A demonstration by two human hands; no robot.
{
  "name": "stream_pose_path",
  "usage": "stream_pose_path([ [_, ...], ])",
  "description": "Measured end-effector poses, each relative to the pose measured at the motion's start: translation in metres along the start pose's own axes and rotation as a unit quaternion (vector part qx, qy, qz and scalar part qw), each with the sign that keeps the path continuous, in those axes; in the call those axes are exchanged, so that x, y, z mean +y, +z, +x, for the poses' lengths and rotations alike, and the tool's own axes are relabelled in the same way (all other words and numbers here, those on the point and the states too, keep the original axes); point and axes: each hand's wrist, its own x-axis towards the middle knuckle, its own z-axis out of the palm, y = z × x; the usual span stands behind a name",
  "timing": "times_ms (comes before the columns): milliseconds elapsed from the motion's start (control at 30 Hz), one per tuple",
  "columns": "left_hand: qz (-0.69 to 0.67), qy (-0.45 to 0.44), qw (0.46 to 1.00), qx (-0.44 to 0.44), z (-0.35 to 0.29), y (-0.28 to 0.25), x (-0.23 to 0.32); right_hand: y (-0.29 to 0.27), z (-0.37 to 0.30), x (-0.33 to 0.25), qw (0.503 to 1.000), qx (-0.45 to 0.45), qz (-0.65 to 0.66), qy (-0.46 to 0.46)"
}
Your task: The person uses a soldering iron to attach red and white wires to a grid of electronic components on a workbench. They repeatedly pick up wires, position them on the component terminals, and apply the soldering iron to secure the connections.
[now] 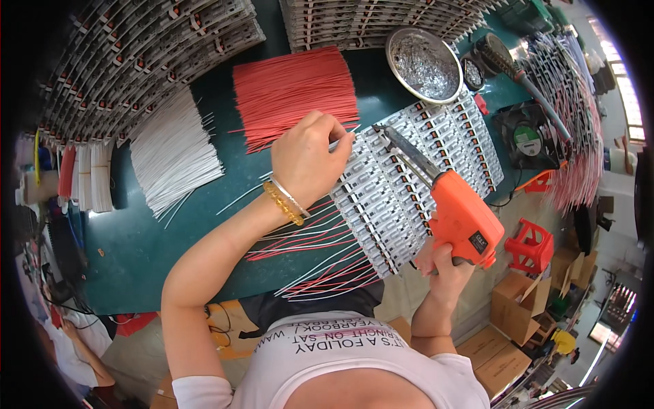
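My left hand (308, 155) is closed in a pinch on a thin white wire, whose tip pokes out past the fingertips at the far left edge of a panel of small parts (415, 163). The wire's other end trails leftward behind my wrist. In my right hand (446, 269) is an orange soldering gun (466, 218), gripped by its handle. Its long metal tip reaches over the panel's far side, a little right of my left fingertips. Along the panel's near left edge, several red and white wires (320, 273) stick out toward me.
Red wires (296, 92) and white wires (176, 153) lie in piles on the green table (136, 273). A metal bowl (424, 65) stands behind the panel, with a black fan (528, 135) to its right. Stacked panels (143, 54) rise at the back. Red stool (531, 245) and cardboard boxes (514, 307) are right.
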Motion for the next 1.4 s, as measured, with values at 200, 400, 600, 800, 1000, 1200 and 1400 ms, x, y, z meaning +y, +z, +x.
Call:
stream_pose_path([
  [200, 0.022, 0.210, 0.963, 0.166, 0.003, -0.008, 0.002, -0.004, -0.006, -0.006, 0.998, 0.033, 0.035, -0.029],
  [400, 0.027, 0.139, 0.988, 0.058, -0.009, -0.004, 0.009, -0.013, -0.018, -0.007, 0.999, 0.028, 0.026, -0.039],
  [600, 0.063, 0.151, 0.985, 0.055, -0.010, 0.009, 0.003, -0.016, -0.017, 0.000, 0.998, -0.023, -0.046, -0.018],
  [800, 0.057, 0.150, 0.986, 0.053, -0.010, 0.010, 0.001, -0.012, -0.010, 0.001, 0.999, -0.042, -0.018, -0.003],
  [1000, 0.061, 0.155, 0.984, 0.056, -0.009, 0.009, 0.001, -0.016, -0.015, 0.004, 0.997, -0.041, -0.062, -0.008],
  [1200, 0.071, 0.165, 0.982, 0.063, -0.010, 0.010, 0.002, -0.016, -0.016, 0.006, 0.996, -0.048, -0.068, -0.036],
  [1400, 0.073, 0.167, 0.981, 0.066, -0.010, 0.010, 0.002, -0.017, -0.016, 0.009, 0.996, -0.044, -0.071, -0.040],
])
